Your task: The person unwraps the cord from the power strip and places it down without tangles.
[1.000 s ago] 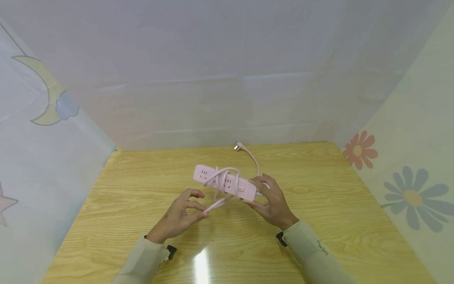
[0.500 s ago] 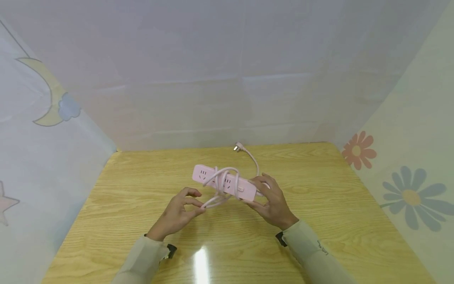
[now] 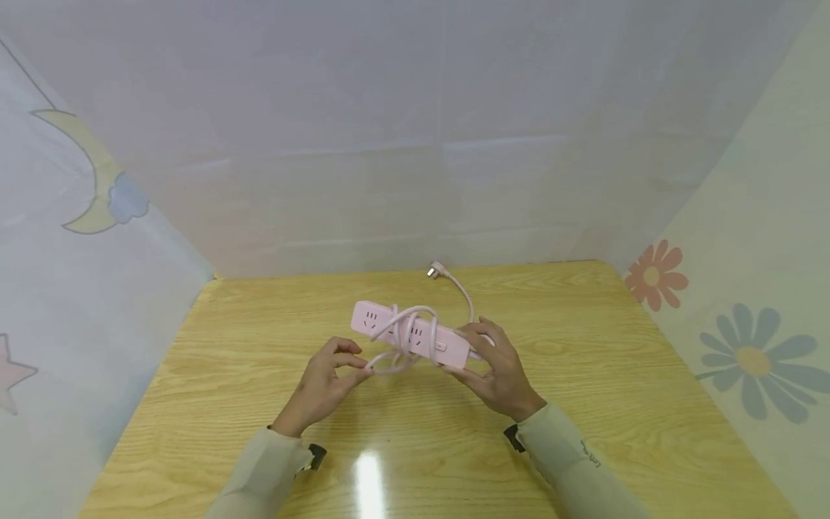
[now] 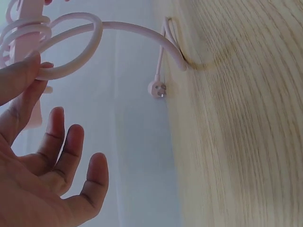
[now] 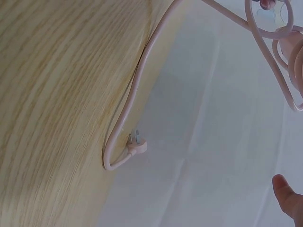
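A pink power strip (image 3: 372, 318) is held at its right end by my right hand (image 3: 499, 375), thumb below and fingers above. Its pink cord (image 3: 415, 311) winds loosely around the middle of the strip. My left hand (image 3: 324, 382) pinches a loop of the cord (image 4: 71, 71) between thumb and index finger, left of and below the strip; the other fingers are spread. The plug (image 3: 437, 269) lies near the back edge of the table, its cord running back toward the right hand. In the right wrist view only a fingertip (image 5: 284, 189) of that hand and part of the strip show.
The wooden table (image 3: 246, 324) ends at a pale fabric wall (image 3: 402, 187) behind. Side walls carry printed moon (image 3: 97, 166) and flower (image 3: 755, 360) patterns. A bright reflection lies on the tabletop near the front.
My left hand has moved slightly up and left, and the pinched cord loop has risen toward the strip with it. The right hand and strip stay nearly still.
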`<move>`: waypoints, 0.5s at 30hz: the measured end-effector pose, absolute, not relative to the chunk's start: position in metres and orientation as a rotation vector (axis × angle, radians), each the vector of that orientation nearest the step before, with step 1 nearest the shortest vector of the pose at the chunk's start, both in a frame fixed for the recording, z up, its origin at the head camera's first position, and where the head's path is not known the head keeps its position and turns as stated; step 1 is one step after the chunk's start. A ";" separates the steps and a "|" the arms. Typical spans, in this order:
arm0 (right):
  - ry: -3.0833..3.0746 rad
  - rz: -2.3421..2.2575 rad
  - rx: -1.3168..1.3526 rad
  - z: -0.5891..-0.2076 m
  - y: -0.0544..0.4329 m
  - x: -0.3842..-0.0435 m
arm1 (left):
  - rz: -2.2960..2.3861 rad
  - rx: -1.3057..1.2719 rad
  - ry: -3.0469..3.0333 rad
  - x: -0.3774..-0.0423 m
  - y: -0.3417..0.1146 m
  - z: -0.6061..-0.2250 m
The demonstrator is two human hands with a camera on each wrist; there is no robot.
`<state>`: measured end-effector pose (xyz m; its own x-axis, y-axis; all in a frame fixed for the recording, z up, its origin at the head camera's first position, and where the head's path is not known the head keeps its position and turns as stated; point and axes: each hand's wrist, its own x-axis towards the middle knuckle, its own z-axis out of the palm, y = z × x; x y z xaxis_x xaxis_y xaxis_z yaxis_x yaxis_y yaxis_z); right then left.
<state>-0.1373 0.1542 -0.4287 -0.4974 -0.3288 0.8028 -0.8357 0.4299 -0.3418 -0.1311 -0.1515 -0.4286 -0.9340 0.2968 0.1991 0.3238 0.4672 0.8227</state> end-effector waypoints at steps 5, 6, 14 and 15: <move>-2.021 0.998 0.977 -0.427 0.154 -0.137 | -1.485 -0.493 -2.653 -0.135 -0.151 -0.429; -2.021 1.003 0.977 -0.427 0.154 -0.137 | -1.483 -0.482 -2.648 -0.136 -0.150 -0.429; -1.989 1.039 0.993 -0.427 0.152 -0.137 | -1.427 -0.446 -2.522 -0.144 -0.148 -0.430; -1.985 1.043 0.995 -0.427 0.152 -0.136 | -1.428 -0.443 -2.509 -0.145 -0.148 -0.430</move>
<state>-0.1364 0.1518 -0.4272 -0.4804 -0.3116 0.8198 -0.8518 0.3882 -0.3516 -0.1449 -0.1476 -0.4303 -0.9302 0.1498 0.3351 0.3646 0.4822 0.7966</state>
